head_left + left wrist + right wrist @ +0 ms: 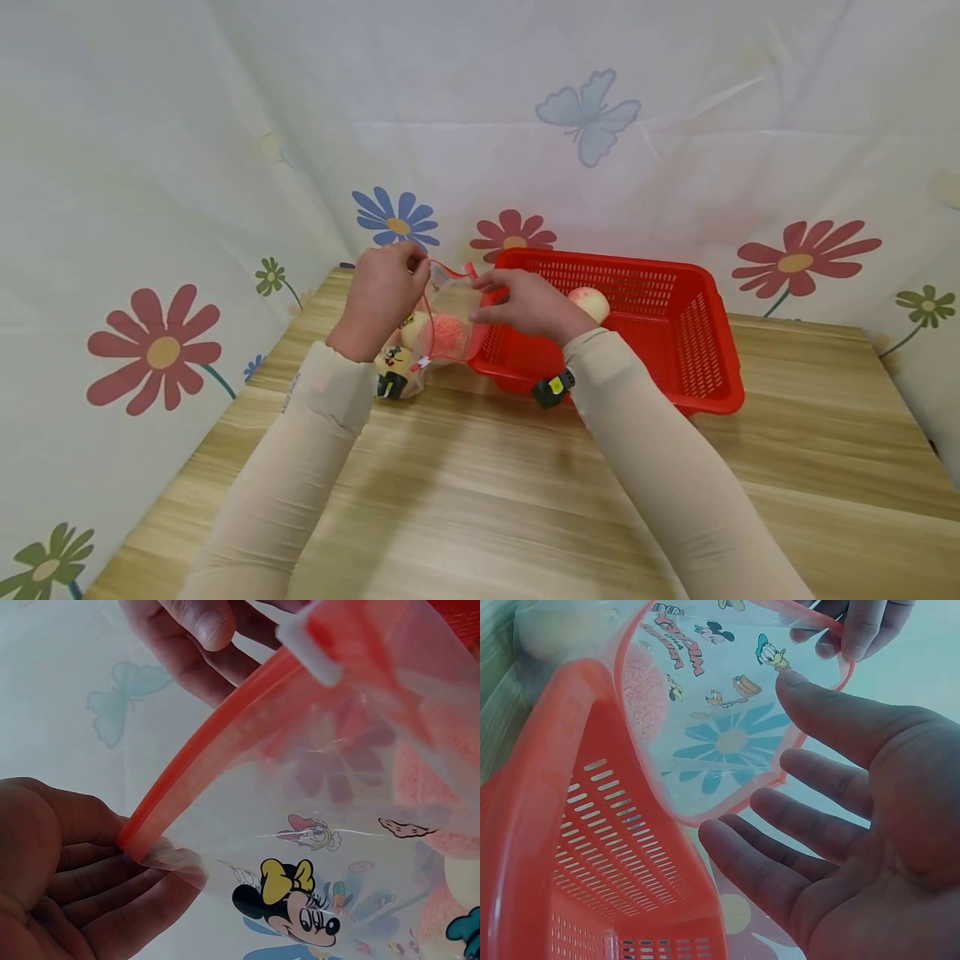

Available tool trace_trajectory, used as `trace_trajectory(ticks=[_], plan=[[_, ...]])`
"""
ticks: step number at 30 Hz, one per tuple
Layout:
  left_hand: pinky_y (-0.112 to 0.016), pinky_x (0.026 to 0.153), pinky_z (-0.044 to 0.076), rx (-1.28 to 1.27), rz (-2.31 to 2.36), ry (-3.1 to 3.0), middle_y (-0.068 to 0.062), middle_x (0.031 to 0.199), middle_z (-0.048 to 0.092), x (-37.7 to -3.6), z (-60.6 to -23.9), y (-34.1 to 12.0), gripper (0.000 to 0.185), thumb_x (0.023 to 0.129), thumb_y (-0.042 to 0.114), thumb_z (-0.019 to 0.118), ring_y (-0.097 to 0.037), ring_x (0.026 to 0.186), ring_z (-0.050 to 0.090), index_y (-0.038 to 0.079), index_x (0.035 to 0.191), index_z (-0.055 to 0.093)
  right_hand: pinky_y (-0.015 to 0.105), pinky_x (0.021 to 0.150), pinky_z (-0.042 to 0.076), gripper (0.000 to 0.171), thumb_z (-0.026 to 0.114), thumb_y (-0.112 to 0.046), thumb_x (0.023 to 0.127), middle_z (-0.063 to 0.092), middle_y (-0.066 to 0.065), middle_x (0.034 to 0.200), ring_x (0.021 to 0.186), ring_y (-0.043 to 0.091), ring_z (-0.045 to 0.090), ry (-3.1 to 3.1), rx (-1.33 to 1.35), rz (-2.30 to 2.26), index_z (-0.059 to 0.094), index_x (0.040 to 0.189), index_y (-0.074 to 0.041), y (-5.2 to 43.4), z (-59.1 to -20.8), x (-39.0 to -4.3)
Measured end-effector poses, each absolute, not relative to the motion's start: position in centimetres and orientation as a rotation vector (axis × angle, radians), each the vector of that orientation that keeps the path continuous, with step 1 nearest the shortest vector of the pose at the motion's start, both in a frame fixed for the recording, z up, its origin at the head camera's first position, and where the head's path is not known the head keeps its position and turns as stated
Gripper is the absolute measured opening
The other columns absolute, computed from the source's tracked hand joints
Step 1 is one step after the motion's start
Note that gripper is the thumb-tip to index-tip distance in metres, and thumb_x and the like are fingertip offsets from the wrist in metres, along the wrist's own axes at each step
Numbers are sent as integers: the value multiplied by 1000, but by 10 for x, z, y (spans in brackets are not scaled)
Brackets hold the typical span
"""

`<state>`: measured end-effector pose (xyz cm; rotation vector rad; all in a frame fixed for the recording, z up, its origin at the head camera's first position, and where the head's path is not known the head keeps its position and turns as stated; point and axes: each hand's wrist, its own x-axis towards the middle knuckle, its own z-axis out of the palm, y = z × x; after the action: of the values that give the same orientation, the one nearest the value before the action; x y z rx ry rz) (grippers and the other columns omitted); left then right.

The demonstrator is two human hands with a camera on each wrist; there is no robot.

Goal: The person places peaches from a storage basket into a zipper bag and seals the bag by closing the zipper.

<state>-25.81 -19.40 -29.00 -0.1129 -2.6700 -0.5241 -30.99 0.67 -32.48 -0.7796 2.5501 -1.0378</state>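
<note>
A clear zip bag with cartoon prints and a red zip edge hangs from my left hand, which pinches one corner of its rim. Its mouth gapes, as the right wrist view shows. Inside the bag lie several round peaches, pink and cream, such as the pink one. My right hand holds nothing; its fingers are spread beside the bag's mouth, thumb and fingertips close to the red rim. Another peach lies in the red basket, partly behind my right wrist.
The basket stands on the wood-grain table, right of the bag, its left end against the bag in view. Behind the table hangs a white cloth with printed flowers and a butterfly.
</note>
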Motion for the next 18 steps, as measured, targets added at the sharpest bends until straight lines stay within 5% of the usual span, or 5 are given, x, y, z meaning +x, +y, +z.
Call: trace_trajectory(ticks=[18], plan=[[-34, 63, 56, -106, -527, -2672, -12, 86, 72, -259, -291, -194, 23, 95, 21, 58, -22, 64, 63, 3, 100, 71, 39, 84, 57, 58, 76, -35, 83, 57, 5, 131, 115, 22, 52, 2598, -652, -1026, 53, 135, -22, 16, -327, -316]])
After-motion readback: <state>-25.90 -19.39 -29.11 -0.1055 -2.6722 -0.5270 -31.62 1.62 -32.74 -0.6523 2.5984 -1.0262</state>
